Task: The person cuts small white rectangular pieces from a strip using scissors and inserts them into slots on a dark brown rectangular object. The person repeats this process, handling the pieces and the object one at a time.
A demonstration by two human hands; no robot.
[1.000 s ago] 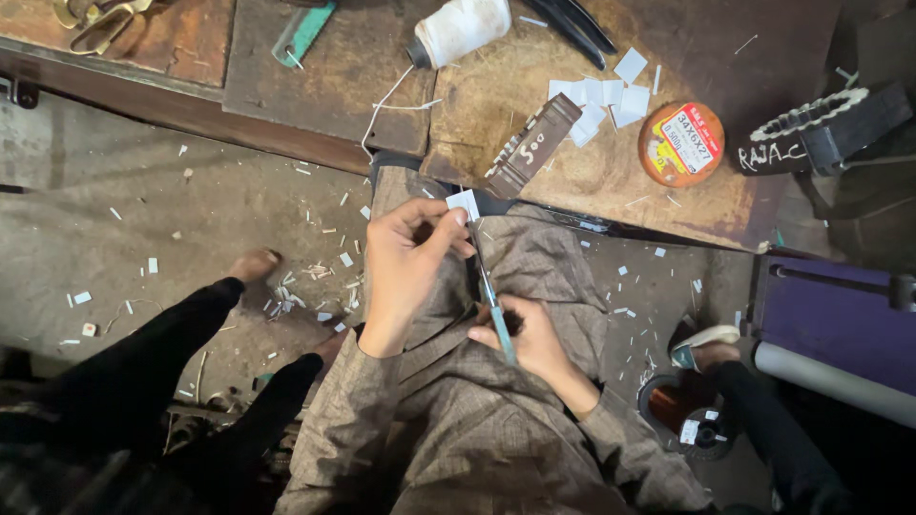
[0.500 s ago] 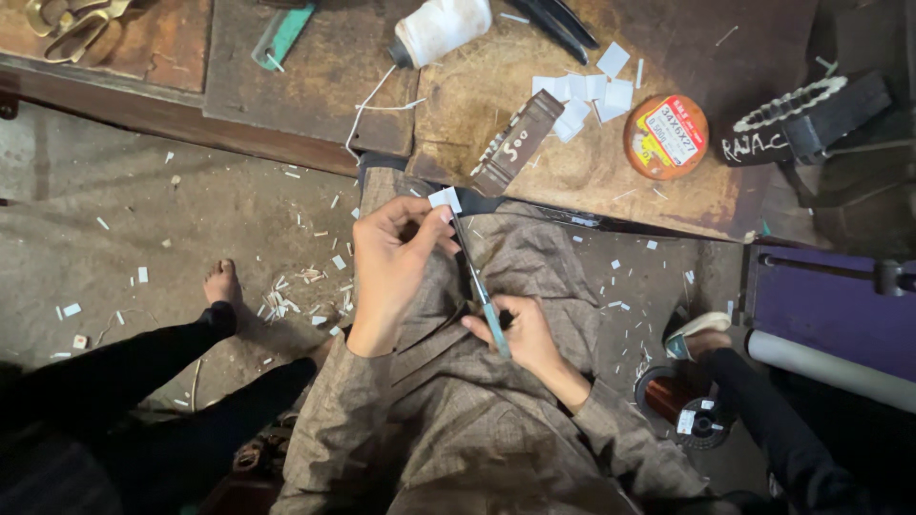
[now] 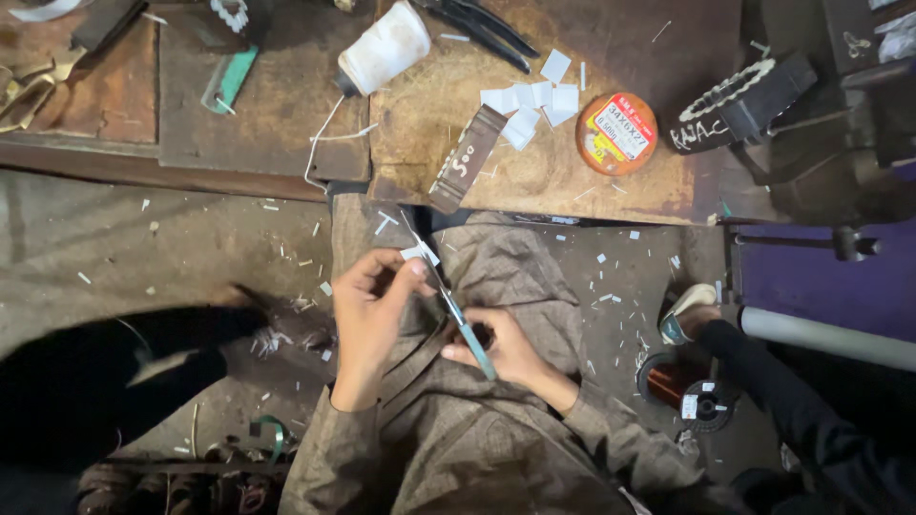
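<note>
My left grip (image 3: 374, 303) is pinching a small white paper piece (image 3: 417, 253) over my lap, while my right grip (image 3: 501, 348) is holding scissors (image 3: 456, 315) whose blades are meeting that piece, below the desk (image 3: 429, 124)

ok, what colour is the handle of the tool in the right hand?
Teal blue-green handle, gripped by the right hand; head view shows it.

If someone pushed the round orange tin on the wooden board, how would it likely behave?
The round orange tin lies flat on its broad face on the wooden board, so it would probably slide rather than roll or tip. It looks rigid and probably light for its size.
</note>
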